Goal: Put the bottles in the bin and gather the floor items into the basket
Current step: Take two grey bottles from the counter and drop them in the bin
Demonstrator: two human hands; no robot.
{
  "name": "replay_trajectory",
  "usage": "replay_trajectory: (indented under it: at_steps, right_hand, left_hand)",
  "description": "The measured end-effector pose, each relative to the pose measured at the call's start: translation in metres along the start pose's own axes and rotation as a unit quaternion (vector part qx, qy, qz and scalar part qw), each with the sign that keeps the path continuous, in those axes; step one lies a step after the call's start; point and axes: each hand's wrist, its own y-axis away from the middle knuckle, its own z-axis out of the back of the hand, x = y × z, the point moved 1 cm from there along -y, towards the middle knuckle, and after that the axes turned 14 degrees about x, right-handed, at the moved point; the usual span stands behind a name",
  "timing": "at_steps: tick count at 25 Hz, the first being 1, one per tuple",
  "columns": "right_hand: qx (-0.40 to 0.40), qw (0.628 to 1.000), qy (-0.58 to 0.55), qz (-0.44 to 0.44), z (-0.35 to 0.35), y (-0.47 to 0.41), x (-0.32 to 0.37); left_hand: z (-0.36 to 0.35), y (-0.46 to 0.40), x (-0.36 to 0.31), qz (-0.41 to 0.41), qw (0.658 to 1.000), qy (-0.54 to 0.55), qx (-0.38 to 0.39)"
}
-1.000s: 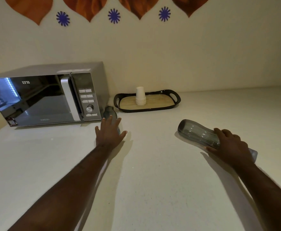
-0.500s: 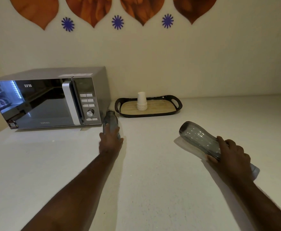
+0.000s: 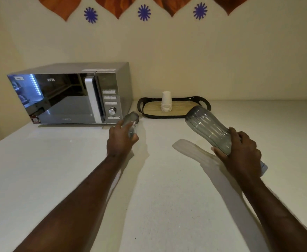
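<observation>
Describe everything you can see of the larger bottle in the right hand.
The larger bottle is smoky grey, see-through and ribbed lengthwise, plastic by its look, and appears empty. It is tilted, base up and away toward the black tray, neck end down toward the person. The right hand grips its lower body, fingers curled round it, hiding most of the neck. It is lifted clear of the counter, where its shadow falls.

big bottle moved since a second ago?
Yes. The big bottle in the right hand is up off the counter; its base now overlaps the tray.
</observation>
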Motion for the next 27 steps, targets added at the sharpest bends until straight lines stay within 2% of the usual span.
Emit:
replay_trajectory:
  at_steps: [7,15,22,27]
  right_hand:
    - [-0.007,0.997,-0.051,0.056,-0.014,0.005,0.079]
    - [0.009,0.985,-0.120,0.124,-0.027,0.072,0.226]
    - [0.062,0.959,-0.189,0.200,-0.041,0.176,0.401]
    - [0.109,0.921,-0.259,0.269,-0.052,0.243,0.529]
  left_hand:
    - [0.069,0.058,0.018,-0.070,0.992,-0.048,-0.091]
    - [0.198,0.174,0.096,-0.084,0.962,-0.118,-0.232]
    - [0.325,0.318,0.208,-0.043,0.932,-0.186,-0.309]
    - [0.392,0.410,0.283,0.035,0.914,-0.215,-0.344]
